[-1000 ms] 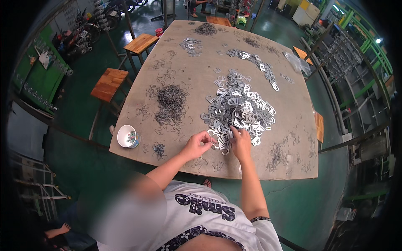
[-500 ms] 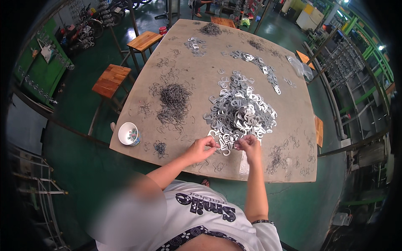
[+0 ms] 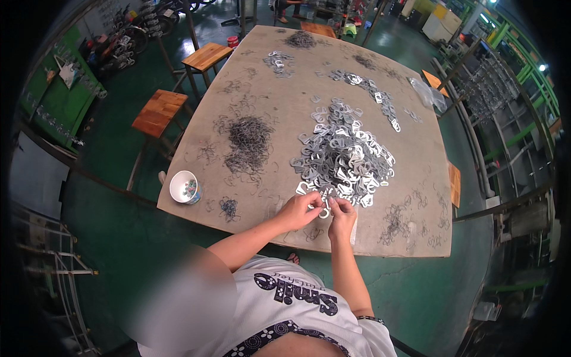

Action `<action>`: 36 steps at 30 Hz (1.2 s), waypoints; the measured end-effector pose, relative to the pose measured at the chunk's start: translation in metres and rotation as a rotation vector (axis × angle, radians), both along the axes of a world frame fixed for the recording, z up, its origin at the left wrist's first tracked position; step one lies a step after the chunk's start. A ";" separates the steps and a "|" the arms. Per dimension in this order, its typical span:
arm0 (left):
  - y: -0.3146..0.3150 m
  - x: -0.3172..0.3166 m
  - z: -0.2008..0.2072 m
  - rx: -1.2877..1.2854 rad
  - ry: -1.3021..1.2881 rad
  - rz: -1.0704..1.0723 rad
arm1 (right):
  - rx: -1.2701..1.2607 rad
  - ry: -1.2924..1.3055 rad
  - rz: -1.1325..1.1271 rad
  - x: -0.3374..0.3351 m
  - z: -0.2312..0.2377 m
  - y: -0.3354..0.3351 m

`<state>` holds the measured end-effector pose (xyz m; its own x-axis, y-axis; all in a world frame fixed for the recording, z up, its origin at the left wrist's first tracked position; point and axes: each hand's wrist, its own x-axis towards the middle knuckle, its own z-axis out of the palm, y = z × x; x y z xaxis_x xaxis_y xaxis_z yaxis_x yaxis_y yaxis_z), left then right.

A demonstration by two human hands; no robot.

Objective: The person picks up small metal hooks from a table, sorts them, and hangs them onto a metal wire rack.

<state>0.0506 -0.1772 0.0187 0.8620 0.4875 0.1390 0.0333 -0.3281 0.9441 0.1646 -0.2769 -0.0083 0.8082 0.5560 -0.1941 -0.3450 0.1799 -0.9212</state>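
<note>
At the near edge of a big heap of flat silver-grey metal hooks (image 3: 345, 152), my two hands are close together. My right hand (image 3: 341, 220) pinches a grey flat metal hook (image 3: 328, 191) between thumb and fingers. Beside it, my left hand (image 3: 299, 212) is closed, its fingertips touching or nearly touching that piece. Whatever the left fingertips grip is too small to make out. Left of the heap lies a dark tangle of thin bent wire pieces (image 3: 250, 143). A smaller wire cluster (image 3: 228, 207) lies near the front edge.
A white cup (image 3: 185, 188) with small coloured bits inside stands at the table's left corner. More loose wires (image 3: 395, 223) lie at the right front. A clear plastic bag (image 3: 427, 94) rests at the right edge. Wooden stools (image 3: 159, 113) stand around the brown table (image 3: 285, 113).
My right hand has moved left and slightly nearer, and now shows a flat metal hook. My left hand has moved a little right, so the two hands nearly meet.
</note>
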 end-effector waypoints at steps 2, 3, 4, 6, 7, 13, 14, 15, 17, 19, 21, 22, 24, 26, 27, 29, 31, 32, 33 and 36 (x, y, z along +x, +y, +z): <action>0.001 0.001 -0.002 0.009 -0.009 0.008 | 0.008 -0.072 -0.019 0.002 -0.010 0.004; 0.002 0.002 -0.002 0.019 -0.018 0.014 | 0.009 -0.073 -0.018 0.002 -0.011 0.003; 0.002 0.002 -0.001 0.021 -0.019 0.014 | 0.011 -0.044 -0.041 0.000 -0.011 0.002; 0.001 -0.001 0.001 0.016 -0.018 -0.004 | 0.012 -0.011 -0.062 -0.002 -0.011 0.003; 0.001 -0.001 0.002 0.016 -0.016 -0.004 | 0.033 0.054 -0.062 -0.001 -0.009 0.004; -0.001 0.003 -0.002 -0.008 -0.022 -0.005 | 0.044 0.216 -0.080 0.003 -0.009 0.002; -0.001 0.004 -0.002 0.000 -0.021 -0.001 | 0.066 0.253 -0.073 0.001 -0.004 0.002; 0.000 0.004 -0.001 0.007 -0.020 0.003 | 0.066 0.253 -0.073 -0.001 0.002 0.002; 0.000 0.004 0.007 0.037 -0.008 0.003 | 0.068 0.218 -0.006 -0.007 0.014 0.000; 0.000 0.005 0.012 0.067 0.004 0.005 | 0.062 0.160 0.008 -0.007 0.012 -0.004; 0.002 0.003 0.013 0.102 -0.013 -0.009 | 0.058 0.113 0.038 -0.009 0.010 -0.006; 0.002 0.003 0.012 0.103 -0.007 0.002 | 0.038 0.054 0.037 -0.008 0.013 -0.008; 0.001 0.002 0.011 0.201 -0.009 -0.019 | 0.018 0.010 0.049 -0.012 0.020 -0.011; 0.003 -0.006 0.011 0.188 0.013 0.002 | 0.011 -0.154 0.039 -0.016 0.029 -0.014; 0.007 -0.011 0.008 0.194 -0.078 0.058 | -0.022 -0.204 0.034 -0.014 0.026 -0.016; 0.021 -0.029 -0.004 0.228 0.003 0.230 | -0.024 -0.230 0.021 -0.017 0.028 -0.016; 0.051 -0.055 -0.030 0.508 0.371 0.390 | -0.021 -0.279 -0.003 -0.016 0.026 -0.017; 0.064 -0.063 -0.045 0.762 0.568 0.428 | -0.021 -0.279 -0.007 -0.016 0.027 -0.018; 0.069 -0.066 -0.050 0.766 0.566 0.429 | -0.030 -0.319 -0.004 -0.016 0.030 -0.018; 0.071 -0.066 -0.056 0.862 0.737 0.379 | -0.050 -0.375 -0.002 -0.016 0.033 -0.018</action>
<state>-0.0159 -0.1064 -0.0368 0.6930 0.7167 0.0777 0.7056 -0.6964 0.1311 0.1485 -0.2945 0.0244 0.8293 0.5517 0.0888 0.0184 0.1318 -0.9911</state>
